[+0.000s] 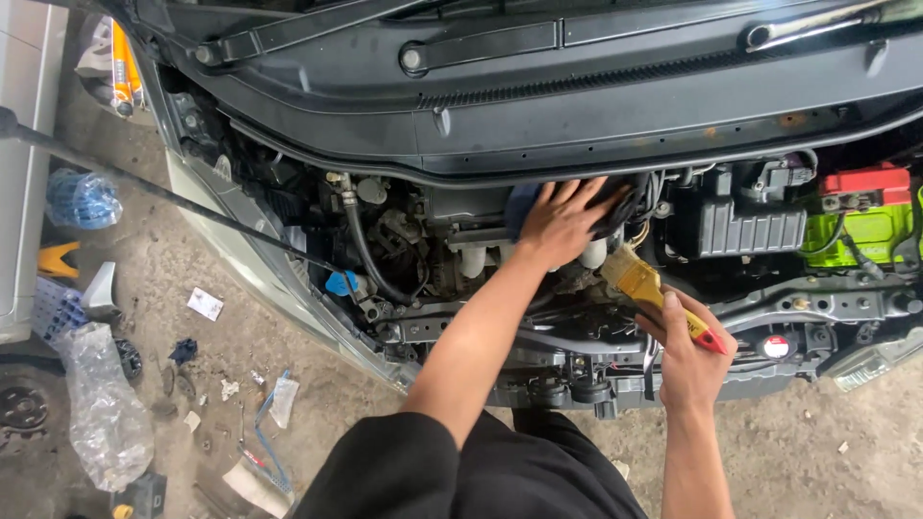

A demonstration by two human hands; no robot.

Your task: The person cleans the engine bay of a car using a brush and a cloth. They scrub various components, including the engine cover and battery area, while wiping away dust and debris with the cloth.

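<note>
I lean over an open car engine bay (404, 240). My left hand (562, 221) lies flat, fingers spread, on a dark part at the top of the engine, over what looks like a blue cloth (519, 204). My right hand (687, 351) grips a paintbrush (646, 288) with a yellow and red handle, its pale bristles pointing up and left toward the engine, just below my left hand.
A green battery with a red terminal cover (865, 207) sits at the right. The hood prop rod (173, 197) crosses at the left. Plastic bags (101, 404), scraps and small parts litter the concrete floor at the left. The black cowl and wipers (577, 77) span the top.
</note>
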